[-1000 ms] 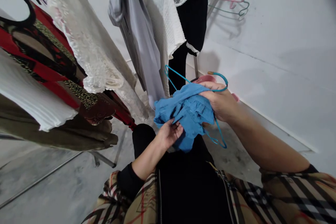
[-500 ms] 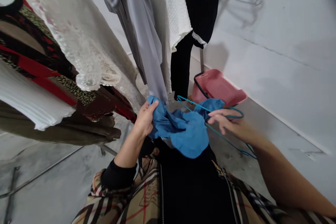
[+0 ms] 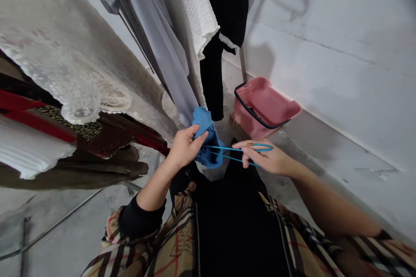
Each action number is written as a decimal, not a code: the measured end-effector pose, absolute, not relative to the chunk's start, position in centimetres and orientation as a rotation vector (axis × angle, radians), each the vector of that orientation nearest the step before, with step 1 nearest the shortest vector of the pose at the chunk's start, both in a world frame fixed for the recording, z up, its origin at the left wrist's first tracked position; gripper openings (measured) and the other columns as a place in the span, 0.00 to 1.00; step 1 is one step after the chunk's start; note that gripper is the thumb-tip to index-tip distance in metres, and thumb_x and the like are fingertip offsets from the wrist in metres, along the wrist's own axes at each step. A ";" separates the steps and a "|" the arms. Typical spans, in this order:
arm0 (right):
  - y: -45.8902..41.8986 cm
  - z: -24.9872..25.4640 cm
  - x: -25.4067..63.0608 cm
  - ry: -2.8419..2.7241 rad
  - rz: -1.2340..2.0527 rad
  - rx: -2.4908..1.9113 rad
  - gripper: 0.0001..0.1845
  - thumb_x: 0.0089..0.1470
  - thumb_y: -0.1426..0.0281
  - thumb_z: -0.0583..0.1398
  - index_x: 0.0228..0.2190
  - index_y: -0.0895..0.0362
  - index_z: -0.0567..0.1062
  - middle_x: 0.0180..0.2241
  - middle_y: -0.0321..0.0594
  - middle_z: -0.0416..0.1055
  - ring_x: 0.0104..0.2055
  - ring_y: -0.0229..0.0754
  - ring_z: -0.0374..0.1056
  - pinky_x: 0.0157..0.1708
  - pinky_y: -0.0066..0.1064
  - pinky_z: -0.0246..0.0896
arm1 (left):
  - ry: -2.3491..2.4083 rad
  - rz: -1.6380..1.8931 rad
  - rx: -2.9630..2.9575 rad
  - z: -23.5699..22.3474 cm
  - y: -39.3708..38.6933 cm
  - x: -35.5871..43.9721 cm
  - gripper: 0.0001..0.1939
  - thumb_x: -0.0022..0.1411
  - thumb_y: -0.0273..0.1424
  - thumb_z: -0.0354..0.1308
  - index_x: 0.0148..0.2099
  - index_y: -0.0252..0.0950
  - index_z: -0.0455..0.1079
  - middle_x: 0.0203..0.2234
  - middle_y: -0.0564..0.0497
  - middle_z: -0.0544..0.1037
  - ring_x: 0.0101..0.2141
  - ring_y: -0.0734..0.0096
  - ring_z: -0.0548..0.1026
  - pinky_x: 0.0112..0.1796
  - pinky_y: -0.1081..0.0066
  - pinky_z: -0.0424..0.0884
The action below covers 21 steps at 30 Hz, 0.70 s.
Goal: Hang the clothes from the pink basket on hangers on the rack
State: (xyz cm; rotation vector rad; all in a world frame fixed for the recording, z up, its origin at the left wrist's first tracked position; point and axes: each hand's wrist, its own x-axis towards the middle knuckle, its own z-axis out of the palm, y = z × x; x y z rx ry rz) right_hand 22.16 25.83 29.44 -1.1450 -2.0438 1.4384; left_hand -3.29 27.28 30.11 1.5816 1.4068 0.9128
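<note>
White wall (image 3: pixel 341 52) and gray concrete floor (image 3: pixel 65 229) meet here, and clothes hang down on the left and in the middle. There is a long white lace dress (image 3: pixel 65 52), a gray shirt (image 3: pixel 152 39), a white knit top (image 3: pixel 195 8) and black pants (image 3: pixel 214 60). A metal pole (image 3: pixel 243 65) stands just beside the black pants. A pink plastic basket (image 3: pixel 263 110) with a dark rim sits on the floor by the wall.

The person's left hand (image 3: pixel 185 147) is closed tight on a blue cloth (image 3: pixel 206 138). The cloth is bunched up in front of the person's black shirt (image 3: pixel 240 225), just below the gray shirt. The right hand (image 3: pixel 263 158) is closed around a thin teal hanger (image 3: pixel 240 148), which reaches across to the blue cloth and touches it. The two hands are near each other but not touching. A plaid sleeve (image 3: pixel 146 242) shows on each arm.
</note>
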 end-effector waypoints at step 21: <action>25.9 28.7 19.6 -1.695 1.270 -1.082 0.21 0.62 0.58 0.50 0.38 0.58 0.76 0.17 0.33 0.67 0.21 0.34 0.63 0.29 0.29 0.62 | 1.349 0.637 2.126 34.1 26.1 -1.1 0.11 0.59 0.29 0.57 0.42 0.42 0.78 0.21 0.53 0.73 0.24 0.70 0.67 0.30 0.73 0.62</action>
